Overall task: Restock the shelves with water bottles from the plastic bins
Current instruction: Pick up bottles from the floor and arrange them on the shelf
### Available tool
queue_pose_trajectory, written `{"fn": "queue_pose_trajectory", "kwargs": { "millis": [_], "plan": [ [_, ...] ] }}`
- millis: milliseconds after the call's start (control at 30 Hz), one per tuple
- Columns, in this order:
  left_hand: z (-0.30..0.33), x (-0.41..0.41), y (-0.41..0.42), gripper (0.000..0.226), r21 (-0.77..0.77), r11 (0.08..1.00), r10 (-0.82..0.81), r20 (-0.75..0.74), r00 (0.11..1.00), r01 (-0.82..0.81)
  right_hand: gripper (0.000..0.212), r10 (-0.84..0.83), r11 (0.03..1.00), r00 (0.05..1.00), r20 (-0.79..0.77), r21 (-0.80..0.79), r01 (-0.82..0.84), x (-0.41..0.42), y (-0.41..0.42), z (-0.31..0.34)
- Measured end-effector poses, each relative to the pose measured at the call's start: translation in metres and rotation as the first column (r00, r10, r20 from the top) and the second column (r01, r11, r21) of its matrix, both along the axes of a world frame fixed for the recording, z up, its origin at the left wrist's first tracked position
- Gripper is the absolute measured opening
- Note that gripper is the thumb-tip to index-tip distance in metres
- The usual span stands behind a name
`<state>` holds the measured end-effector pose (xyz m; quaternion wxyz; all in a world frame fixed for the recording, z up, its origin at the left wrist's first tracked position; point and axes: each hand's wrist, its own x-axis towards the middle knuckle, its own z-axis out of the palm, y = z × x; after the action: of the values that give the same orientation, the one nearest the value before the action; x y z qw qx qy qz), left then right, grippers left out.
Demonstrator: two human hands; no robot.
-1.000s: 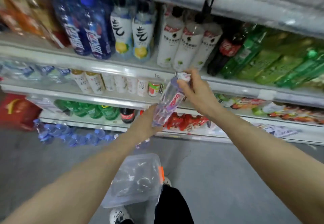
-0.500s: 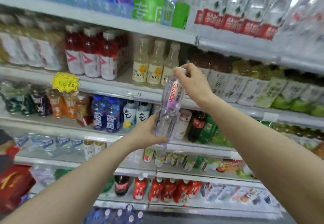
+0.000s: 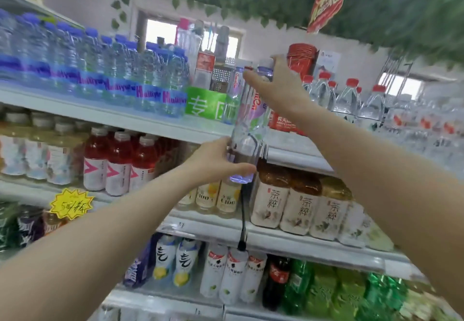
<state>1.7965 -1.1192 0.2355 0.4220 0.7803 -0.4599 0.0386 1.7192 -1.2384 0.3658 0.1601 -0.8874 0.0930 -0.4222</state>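
I hold a clear water bottle (image 3: 247, 129) with a purple and red label upright in front of the top shelf (image 3: 140, 122). My left hand (image 3: 216, 160) grips its base from the left. My right hand (image 3: 273, 87) grips its neck and cap from the right. The bottle's lower half overlaps the shelf edge. Behind it on the top shelf stands a similar bottle (image 3: 234, 89) next to a green sign (image 3: 208, 103). The plastic bin is out of view.
Blue-capped water bottles (image 3: 100, 69) fill the top shelf's left; red-capped water bottles (image 3: 346, 94) stand to the right. Below are red drinks (image 3: 118, 162) and tea bottles (image 3: 301, 202). A red canister (image 3: 301, 57) sits behind my right hand. Green foliage hangs overhead.
Both hands have lifted the bottle from the lower shelves up to the top shelf level. The view has tilted upward and the bin has left the frame.
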Motion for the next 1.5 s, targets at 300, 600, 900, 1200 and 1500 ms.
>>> {"fn": "queue_pose_trajectory", "kwargs": {
  "millis": [300,600,900,1200,1500],
  "plan": [
    [0.064,0.098,-0.054,0.075,0.03,0.979,0.199,0.122,0.972,-0.204,0.073,-0.007,1.0,0.996,0.085,-0.003,0.007,0.088,-0.069,0.07],
    [0.062,0.128,-0.113,0.061,0.068,0.981,0.178,0.048,0.983,-0.181,0.078,-0.01,0.992,1.0,0.02,-0.127,0.013,0.156,-0.109,0.056],
    [0.068,0.128,-0.116,0.033,0.094,0.976,0.193,0.071,0.979,-0.199,0.039,-0.274,0.882,0.959,0.074,-0.378,0.281,0.126,-0.164,0.092],
    [0.079,0.158,-0.165,0.067,0.16,0.945,0.281,0.055,0.958,-0.286,0.035,-0.476,0.751,0.879,-0.036,-0.537,0.384,0.121,-0.212,0.074],
    [0.09,0.195,-0.234,0.072,0.269,0.894,0.357,0.061,0.932,-0.36,0.038,-0.41,0.723,0.908,0.09,-0.575,0.383,0.124,-0.222,0.069]
  ]
}}
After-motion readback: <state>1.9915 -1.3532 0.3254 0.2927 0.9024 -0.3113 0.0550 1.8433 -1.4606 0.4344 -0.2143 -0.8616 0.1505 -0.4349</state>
